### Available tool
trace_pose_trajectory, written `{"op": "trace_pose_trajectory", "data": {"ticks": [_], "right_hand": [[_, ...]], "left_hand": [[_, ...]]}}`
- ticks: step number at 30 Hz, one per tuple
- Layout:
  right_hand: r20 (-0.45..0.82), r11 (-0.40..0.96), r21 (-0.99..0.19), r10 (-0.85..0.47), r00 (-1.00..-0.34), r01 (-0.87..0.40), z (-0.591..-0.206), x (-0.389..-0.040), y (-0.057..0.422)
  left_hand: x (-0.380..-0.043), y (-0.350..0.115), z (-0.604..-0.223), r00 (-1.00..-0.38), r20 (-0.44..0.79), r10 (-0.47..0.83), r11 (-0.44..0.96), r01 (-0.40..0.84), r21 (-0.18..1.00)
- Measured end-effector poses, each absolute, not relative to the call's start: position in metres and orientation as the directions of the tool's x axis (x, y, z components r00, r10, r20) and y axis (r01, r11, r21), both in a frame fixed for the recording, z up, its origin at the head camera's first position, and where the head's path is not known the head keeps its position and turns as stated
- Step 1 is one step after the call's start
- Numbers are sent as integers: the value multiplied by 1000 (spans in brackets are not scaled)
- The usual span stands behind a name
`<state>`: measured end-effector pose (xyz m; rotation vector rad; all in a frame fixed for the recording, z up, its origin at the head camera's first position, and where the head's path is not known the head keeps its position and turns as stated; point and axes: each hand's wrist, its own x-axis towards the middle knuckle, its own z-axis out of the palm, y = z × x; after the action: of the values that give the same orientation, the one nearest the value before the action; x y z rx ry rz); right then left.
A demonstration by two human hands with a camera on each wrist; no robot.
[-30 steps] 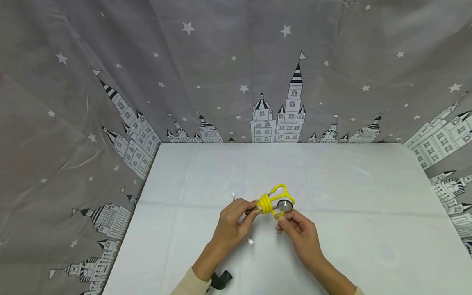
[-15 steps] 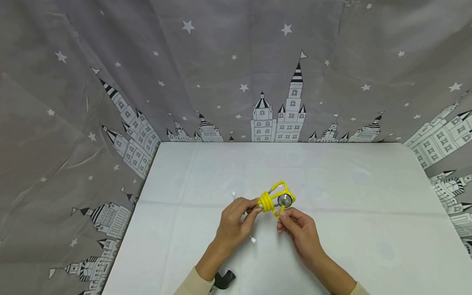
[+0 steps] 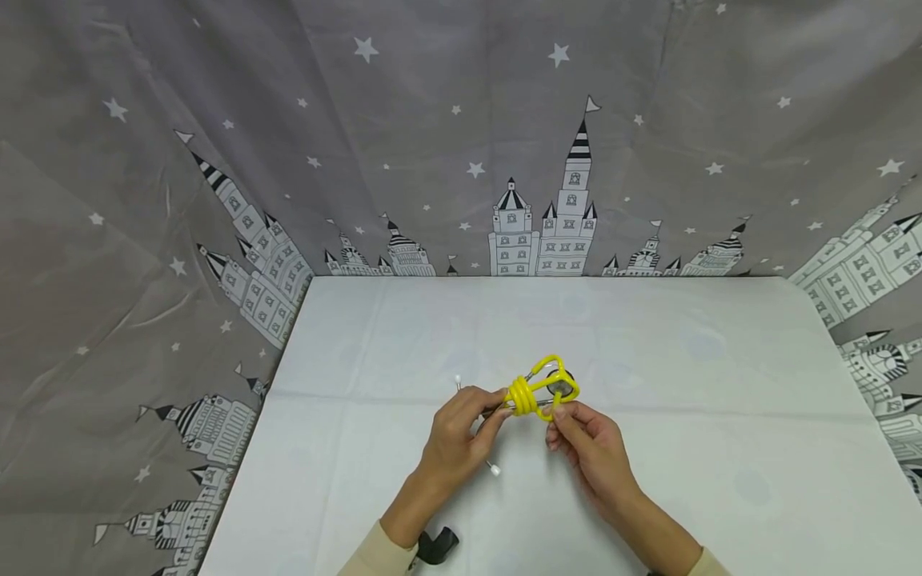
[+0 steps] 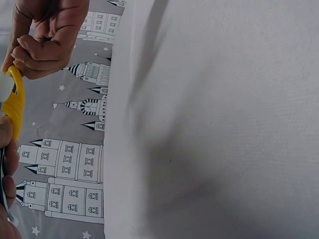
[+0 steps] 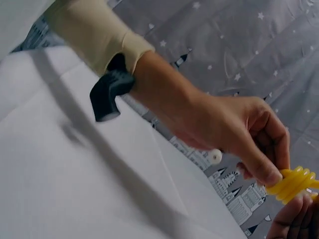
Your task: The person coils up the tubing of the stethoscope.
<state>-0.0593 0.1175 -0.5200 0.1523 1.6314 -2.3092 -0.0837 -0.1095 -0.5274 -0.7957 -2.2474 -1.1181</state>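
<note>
A stethoscope with yellow tubing [image 3: 522,395] is held up over the white table, its tube wound in several coils round the metal ear tubes. My left hand [image 3: 455,432] pinches it by the ear tubes at the left end of the coils. White ear tips [image 3: 494,470] stick out on either side of that hand. With thumb and fingertips, my right hand [image 3: 592,448] pinches the tube end below the round metal chest piece [image 3: 559,387], which sits partly behind a yellow loop. In the right wrist view the coils [image 5: 294,185] show between both hands.
A white cloth covers the table [image 3: 706,480]. Grey curtains [image 3: 403,144] printed with castles and stars hang behind and at both sides. A black wrist mount [image 3: 438,547] sits at the left sleeve.
The chest piece has turned and slipped partly behind the yellow loop, where before it faced up in front. My right hand has shifted slightly right and up; my left hand keeps its grip.
</note>
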Motion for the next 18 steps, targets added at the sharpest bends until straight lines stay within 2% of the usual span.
{"op": "trace_pose_trajectory", "data": {"ticks": [8, 13, 18], "right_hand": [[-428, -374, -819, -109, -897, 436, -514, -58, 112], [-429, -337, -839, -70, -901, 426, -515, -58, 111], [-392, -237, -889, -47, -919, 391, -517, -59, 109]], "left_hand": [[-82, -111, -530, -694, 659, 289, 496, 697, 517], [-80, -110, -532, -704, 646, 296, 494, 691, 528], [-79, -110, -532, -697, 650, 303, 500, 696, 515]]}}
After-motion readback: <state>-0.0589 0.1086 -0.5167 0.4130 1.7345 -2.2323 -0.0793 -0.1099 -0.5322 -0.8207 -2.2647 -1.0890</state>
